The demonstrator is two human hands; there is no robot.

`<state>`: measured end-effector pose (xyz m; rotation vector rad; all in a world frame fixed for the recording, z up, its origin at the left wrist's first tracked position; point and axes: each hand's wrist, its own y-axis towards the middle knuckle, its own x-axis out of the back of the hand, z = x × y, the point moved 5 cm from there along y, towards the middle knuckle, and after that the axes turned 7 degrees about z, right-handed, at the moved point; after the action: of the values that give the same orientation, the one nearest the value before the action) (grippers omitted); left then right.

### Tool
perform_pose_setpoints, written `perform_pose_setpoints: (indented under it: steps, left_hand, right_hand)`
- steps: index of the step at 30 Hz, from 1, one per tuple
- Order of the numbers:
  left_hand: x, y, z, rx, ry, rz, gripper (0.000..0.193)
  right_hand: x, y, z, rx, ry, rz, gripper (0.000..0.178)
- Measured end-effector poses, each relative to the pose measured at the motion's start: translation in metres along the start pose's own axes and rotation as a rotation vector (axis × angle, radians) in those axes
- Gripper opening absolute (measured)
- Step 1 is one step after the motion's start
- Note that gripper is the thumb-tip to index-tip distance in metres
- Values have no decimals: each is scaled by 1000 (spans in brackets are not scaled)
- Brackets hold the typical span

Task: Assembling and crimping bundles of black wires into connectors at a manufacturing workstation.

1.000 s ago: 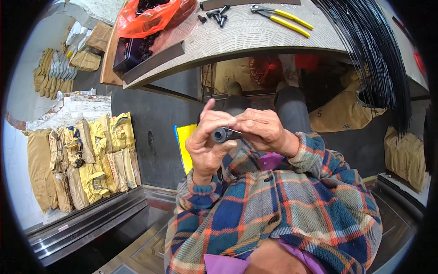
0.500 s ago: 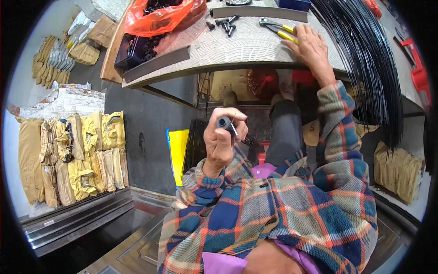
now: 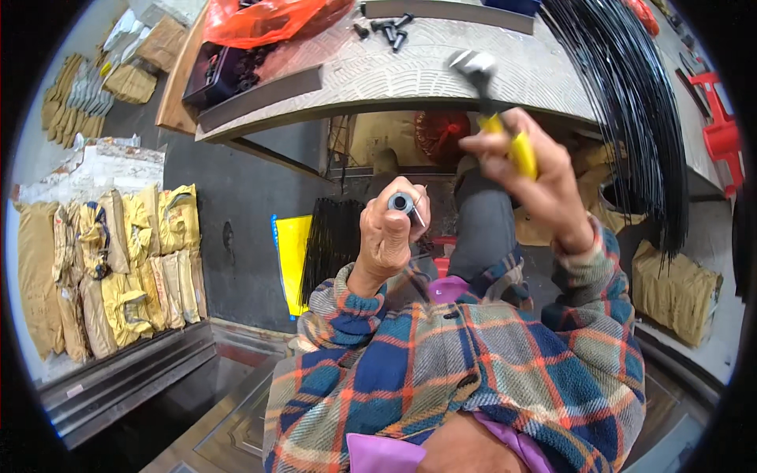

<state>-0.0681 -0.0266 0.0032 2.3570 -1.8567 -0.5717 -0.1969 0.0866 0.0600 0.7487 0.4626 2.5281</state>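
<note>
My left hand (image 3: 385,240) is wrapped round a short dark cylinder, held in front of my chest. Its round grey end (image 3: 400,202) with a hole in the middle faces up, and a thin metal piece sticks out beside it; its lower part is hidden in my fingers. Off the table's front edge, my right hand (image 3: 544,177) grips a pair of pliers (image 3: 523,154) by its yellow handles. The pliers' metal head points away from me over the table and is smeared by motion.
Several black bolts (image 3: 389,30) lie on the patterned tabletop (image 3: 371,83). A red plastic bag (image 3: 276,24) and a dark bin (image 3: 214,77) of black parts stand at its left. Long black strands (image 3: 631,102) hang over the right edge. Brown paper packages (image 3: 126,272) lie at left.
My right hand has lifted the pliers off the tabletop and drawn them back toward me. My left hand still holds the cylinder, its end turned slightly more upward.
</note>
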Motion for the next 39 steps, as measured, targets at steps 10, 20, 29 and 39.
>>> perform_pose_setpoints:
  steps: [10, 20, 29, 39]
  left_hand:
    - [-9, -15, -11, -76, 378, -81, 64]
    - [-7, -16, -6, 0, 160, -142, 64]
    - [-4, -18, -13, -29, 372, -375, 62]
    - [-8, -18, -16, -155, 445, -391, 61]
  right_hand:
    - [-35, 7, 20, -66, 269, 199, 14]
    - [-1, -16, 55, 474, -1543, -64, 30]
    - [-26, -31, 43, 324, -1459, -212, 25]
    - [-45, -52, 32, 176, -1188, -134, 24]
